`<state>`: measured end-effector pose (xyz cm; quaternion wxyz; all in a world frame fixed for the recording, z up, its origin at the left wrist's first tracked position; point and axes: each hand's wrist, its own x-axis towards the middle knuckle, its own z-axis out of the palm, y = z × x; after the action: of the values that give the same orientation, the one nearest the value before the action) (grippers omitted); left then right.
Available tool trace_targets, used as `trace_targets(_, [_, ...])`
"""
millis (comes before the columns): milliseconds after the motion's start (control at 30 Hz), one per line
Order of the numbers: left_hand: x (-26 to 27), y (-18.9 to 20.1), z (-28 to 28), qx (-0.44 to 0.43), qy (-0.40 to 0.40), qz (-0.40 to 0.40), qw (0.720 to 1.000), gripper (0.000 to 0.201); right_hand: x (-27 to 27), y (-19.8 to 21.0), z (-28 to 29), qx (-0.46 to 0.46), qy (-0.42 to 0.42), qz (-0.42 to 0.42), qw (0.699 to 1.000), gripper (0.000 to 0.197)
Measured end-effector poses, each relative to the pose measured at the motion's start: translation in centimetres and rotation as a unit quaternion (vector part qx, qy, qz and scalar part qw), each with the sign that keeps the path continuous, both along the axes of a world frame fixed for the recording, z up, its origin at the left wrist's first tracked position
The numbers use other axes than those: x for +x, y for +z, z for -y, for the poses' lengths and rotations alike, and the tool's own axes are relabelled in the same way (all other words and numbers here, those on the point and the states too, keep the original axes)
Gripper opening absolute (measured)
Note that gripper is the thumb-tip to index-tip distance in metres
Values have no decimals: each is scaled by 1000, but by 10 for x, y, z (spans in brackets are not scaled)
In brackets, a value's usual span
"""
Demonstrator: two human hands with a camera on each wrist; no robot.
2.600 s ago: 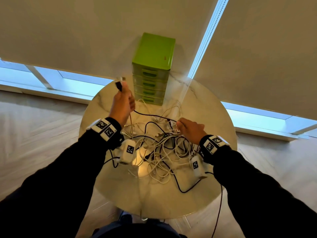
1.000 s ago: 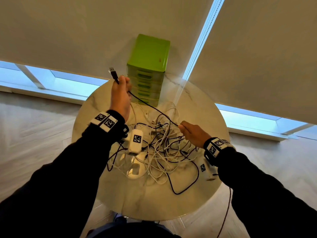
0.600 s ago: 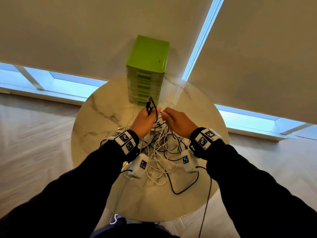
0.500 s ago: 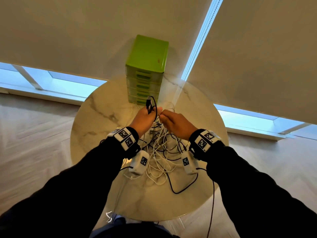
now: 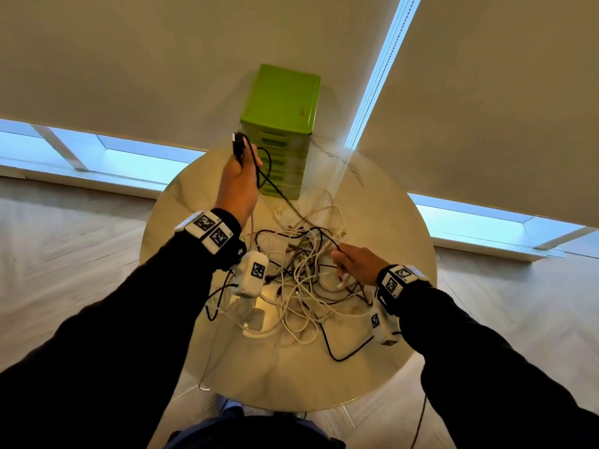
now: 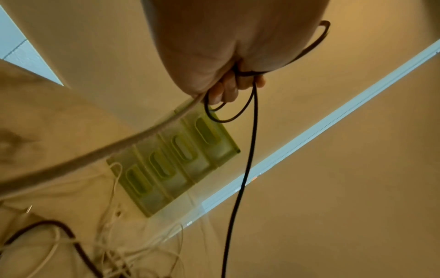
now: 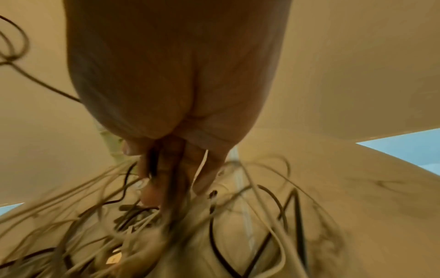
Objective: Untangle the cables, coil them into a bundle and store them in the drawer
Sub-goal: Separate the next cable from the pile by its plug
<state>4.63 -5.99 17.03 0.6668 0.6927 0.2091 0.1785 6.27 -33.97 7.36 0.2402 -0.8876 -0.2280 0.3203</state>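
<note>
step: freeing black cable [image 5: 281,197] from tangle [image 5: 301,280] | left hand [image 5: 240,179] grip: clenching plug end and loop | right hand [image 5: 355,262] grip: pinching black cable | advice: feed slack slowly, avoiding tightening knots

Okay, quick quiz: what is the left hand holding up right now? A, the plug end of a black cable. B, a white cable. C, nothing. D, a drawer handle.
A: the left hand grips the black cable near its plug, raised before the green drawer unit.

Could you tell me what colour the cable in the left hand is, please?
Black; the cable held by the left hand shows best in the left wrist view.
</note>
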Motion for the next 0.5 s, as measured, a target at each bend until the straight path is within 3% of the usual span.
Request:
trace_targets(67, [2, 6, -9, 16, 16, 5, 1000, 34, 5, 0, 7, -15, 6, 23, 1000, 32])
trace_targets(167, [-4, 7, -3, 58, -21, -15, 998, 31, 12, 11, -3, 14, -37, 100, 994, 32])
trace_targets(267, [-12, -6, 16, 49, -81, -21, 995, 30, 11, 31, -25, 117, -82, 166, 976, 14])
trace_targets(333, [-14, -10, 33, 41, -121, -19, 992, 33, 7, 44, -40, 164, -40, 167, 971, 41])
trace_targets(400, [-15, -9, 51, 38, -162, -9, 986, 35, 2, 54, -55, 153, 22, 177, 972, 64])
trace_targets(433, [-13, -7, 57, 35, -177, -6, 984, 34, 0, 58, -60, 150, 45, 189, 969, 64])
trace_targets(500, [-9, -1, 68, 33, -200, 1, 979, 33, -3, 66, -63, 169, 31, 208, 963, 41])
